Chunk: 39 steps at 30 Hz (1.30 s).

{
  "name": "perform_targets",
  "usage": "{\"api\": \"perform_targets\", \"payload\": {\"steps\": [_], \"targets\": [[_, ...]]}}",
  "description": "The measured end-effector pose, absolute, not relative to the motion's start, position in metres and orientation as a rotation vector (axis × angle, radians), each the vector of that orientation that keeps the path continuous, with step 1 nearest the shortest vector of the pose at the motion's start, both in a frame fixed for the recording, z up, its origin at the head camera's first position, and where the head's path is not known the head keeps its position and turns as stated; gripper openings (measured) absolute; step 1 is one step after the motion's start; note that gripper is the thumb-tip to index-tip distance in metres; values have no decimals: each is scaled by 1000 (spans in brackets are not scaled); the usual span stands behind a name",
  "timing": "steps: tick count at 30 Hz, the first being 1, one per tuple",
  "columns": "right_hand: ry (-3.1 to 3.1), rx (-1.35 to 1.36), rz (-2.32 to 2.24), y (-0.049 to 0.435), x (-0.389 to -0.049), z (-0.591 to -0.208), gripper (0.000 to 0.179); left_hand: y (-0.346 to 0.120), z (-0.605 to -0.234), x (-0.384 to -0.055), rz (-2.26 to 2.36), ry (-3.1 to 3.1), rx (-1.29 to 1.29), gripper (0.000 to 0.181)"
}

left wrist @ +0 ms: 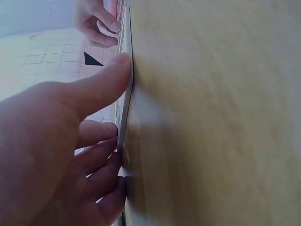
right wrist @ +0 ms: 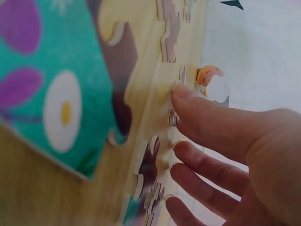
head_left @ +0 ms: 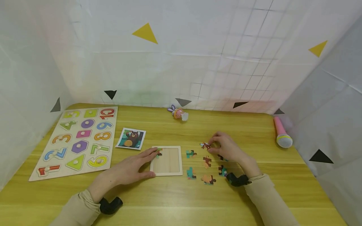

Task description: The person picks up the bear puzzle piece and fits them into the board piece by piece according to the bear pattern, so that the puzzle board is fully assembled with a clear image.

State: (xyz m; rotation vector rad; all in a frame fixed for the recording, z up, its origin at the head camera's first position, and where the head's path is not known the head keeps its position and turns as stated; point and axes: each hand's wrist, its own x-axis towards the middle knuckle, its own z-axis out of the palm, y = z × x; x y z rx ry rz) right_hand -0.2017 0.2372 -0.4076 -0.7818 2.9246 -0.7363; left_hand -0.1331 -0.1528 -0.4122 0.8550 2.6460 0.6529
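On the middle of the table (head_left: 141, 201), square wooden puzzle tray (head_left: 170, 162), one corner piece (head_left: 159, 153) sitting in its upper left, rest of the floor bare wood. Left hand (head_left: 127, 170) at the tray's left side: fingers loosely extended, spread from the thumb, fingertips at the upper left corner, thumb touching near the lower left; tray flat on the table. Right hand (head_left: 227, 147) right of the tray, fingers partly bent, thumb and index at the right end of a brown bear piece (head_left: 205, 145); can't tell if it's pinched yet or just touched.

Other loose pieces between tray and right wrist: green-teal piece (head_left: 191, 153) nearest the tray's upper right, teal piece (head_left: 191, 173) below it, brown-orange piece (head_left: 207, 161), tan piece (head_left: 208, 179), flower piece (head_left: 222, 170) near the right wrist, dark piece (head_left: 223, 158) partly hidden under the hand.

Bear picture card (head_left: 131, 139) up-left of the tray, number board (head_left: 76, 142) at the far left. Rabbit-eared toy (head_left: 178, 113) at the back by the wall sheet (head_left: 181, 75), pink microphone (head_left: 282, 133) at the right edge.
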Motion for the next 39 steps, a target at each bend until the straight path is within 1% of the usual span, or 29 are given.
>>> {"api": "perform_targets", "payload": {"steps": [15,23,29,39], "targets": [[2959,-759,-579,233,-197,-402,17,-152,-412,-134,663,2632,844,80],[2936,-731,-614,233,-197,-402,18,-152,-411,-134,674,2628,849,79],[2951,-752,-563,234,-197,-401,16,-152,-410,-133,673,2629,855,79],[2977,-830,-471,235,-196,-402,17,-152,-410,-132,672,2628,849,79]]}}
